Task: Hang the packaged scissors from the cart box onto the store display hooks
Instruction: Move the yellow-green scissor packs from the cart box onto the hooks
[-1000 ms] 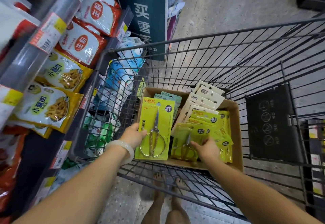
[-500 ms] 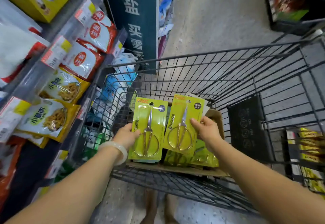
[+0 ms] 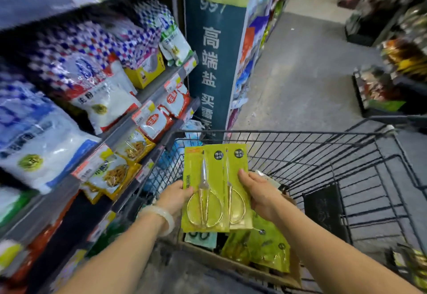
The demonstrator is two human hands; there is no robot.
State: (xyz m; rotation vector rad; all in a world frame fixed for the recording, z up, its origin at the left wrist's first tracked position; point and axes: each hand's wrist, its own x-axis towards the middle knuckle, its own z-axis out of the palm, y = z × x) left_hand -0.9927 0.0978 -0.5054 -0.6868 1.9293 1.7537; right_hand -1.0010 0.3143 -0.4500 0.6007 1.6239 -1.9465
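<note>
While more green packs lie in the cart box [image 3: 242, 268], each hand [image 3: 176, 197] [image 3: 261, 192] pinches the scissors packs' [image 3: 208, 178] edges.

Bare forearms, no sleeves; 1 pale translucent bangle [image 3: 164, 218] circles the left wrist.

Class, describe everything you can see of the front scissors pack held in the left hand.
The front scissors pack is a yellow-green card, seemingly under clear plastic, with a red strip at its top left and a dark round label at top right. Metal scissors with gold-coloured loop handles sit closed, tips up. It is held nearly upright above the cardboard box in the cart. The left hand grips its left edge; its right side overlaps a second pack held by the right hand.
</note>
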